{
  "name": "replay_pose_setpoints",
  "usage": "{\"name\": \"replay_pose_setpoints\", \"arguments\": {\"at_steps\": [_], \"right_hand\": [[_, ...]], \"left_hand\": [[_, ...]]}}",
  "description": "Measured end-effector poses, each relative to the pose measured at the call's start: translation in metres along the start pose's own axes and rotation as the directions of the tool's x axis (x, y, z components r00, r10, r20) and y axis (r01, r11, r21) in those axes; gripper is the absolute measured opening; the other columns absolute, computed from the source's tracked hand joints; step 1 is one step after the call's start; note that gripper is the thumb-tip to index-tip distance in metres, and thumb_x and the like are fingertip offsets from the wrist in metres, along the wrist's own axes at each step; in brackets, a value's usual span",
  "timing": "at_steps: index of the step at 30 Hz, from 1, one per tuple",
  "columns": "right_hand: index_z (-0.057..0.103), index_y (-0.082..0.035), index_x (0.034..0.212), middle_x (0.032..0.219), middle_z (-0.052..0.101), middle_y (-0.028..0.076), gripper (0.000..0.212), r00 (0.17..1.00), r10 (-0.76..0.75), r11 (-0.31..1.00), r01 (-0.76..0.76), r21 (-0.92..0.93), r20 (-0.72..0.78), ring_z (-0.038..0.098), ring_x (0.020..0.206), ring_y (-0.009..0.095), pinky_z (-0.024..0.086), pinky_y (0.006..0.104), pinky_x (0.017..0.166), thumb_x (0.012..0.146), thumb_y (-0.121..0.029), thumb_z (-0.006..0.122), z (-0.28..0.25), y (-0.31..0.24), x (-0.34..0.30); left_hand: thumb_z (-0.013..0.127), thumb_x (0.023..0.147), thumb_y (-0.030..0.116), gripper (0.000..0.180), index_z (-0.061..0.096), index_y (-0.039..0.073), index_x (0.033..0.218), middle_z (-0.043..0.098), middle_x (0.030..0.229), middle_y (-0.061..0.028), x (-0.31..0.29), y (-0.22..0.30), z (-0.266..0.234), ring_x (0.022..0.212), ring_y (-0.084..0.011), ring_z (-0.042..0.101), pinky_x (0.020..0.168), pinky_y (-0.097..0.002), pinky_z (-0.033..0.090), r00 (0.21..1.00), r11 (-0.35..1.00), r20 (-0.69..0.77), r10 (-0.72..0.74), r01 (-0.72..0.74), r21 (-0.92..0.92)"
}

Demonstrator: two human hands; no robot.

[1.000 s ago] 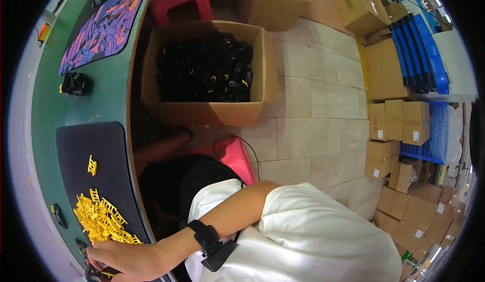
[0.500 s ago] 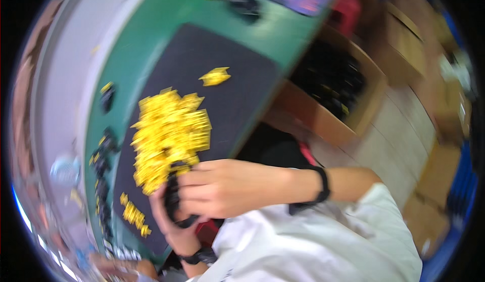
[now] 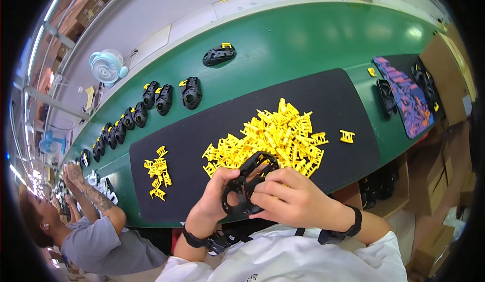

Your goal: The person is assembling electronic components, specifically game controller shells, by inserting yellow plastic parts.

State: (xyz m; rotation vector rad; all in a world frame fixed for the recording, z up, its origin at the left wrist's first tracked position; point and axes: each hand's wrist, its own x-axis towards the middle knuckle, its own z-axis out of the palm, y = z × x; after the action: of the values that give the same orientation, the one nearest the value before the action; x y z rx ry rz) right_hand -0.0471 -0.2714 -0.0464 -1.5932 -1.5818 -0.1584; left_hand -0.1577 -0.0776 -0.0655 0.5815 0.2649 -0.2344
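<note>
My left hand [image 3: 211, 199] is closed round the left side of a black plastic shell [image 3: 233, 195] with a round opening and a looped frame. Fingers of my right hand [image 3: 295, 199] are curled against the shell's right side, hiding part of it. A trace of yellow shows under those fingers; what it belongs to I cannot make out. Just beyond the shell, a heap of small yellow plastic clips [image 3: 275, 135] lies on a black mat [image 3: 348, 100]. One yellow clip [image 3: 347, 136] sits apart to the right, and a smaller cluster of yellow clips [image 3: 157, 171] is on the left.
Black shells with yellow clips [image 3: 190, 93] form a row along the green table [image 3: 283, 39]; another shell [image 3: 220, 54] stands farther back. A patterned cloth [image 3: 404, 97] lies at right. Below the table edge is a box of black parts [image 3: 379, 188]. A co-worker [image 3: 103, 241] sits at left.
The view has swung round and sharpened from blur, bringing the co-worker and more of the table into sight. Both hands still hold the black shell, whose openings show more plainly now.
</note>
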Motion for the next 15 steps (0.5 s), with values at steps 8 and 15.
{"name": "replay_pose_setpoints", "arguments": {"at_steps": [8,15], "right_hand": [[0.066,-0.007,0.112,0.110,0.065,0.007,0.057,0.969,0.144,0.987,-0.128,0.094,-0.200,0.059,0.100,0.030,0.052,0.0391,0.085,0.061,-0.013,0.089,-0.011,0.043,0.039],[0.069,-0.008,0.100,0.102,0.067,0.006,0.044,0.989,0.132,0.990,-0.129,0.052,-0.060,0.057,0.096,0.029,0.051,0.0378,0.083,0.061,-0.015,0.089,-0.009,0.056,0.036]], "left_hand": [[0.047,0.096,0.045,0.060,0.059,-0.002,0.132,0.065,0.128,-0.0160,0.038,0.055,0.020,0.110,-0.0224,0.065,0.096,-0.0384,0.051,0.987,0.995,-0.162,0.005,0.011,0.100],[0.050,0.095,0.049,0.058,0.063,0.001,0.125,0.068,0.119,-0.0114,0.051,0.053,0.021,0.101,-0.0212,0.067,0.091,-0.0397,0.053,0.981,0.991,-0.170,-0.093,0.108,0.083]]}}
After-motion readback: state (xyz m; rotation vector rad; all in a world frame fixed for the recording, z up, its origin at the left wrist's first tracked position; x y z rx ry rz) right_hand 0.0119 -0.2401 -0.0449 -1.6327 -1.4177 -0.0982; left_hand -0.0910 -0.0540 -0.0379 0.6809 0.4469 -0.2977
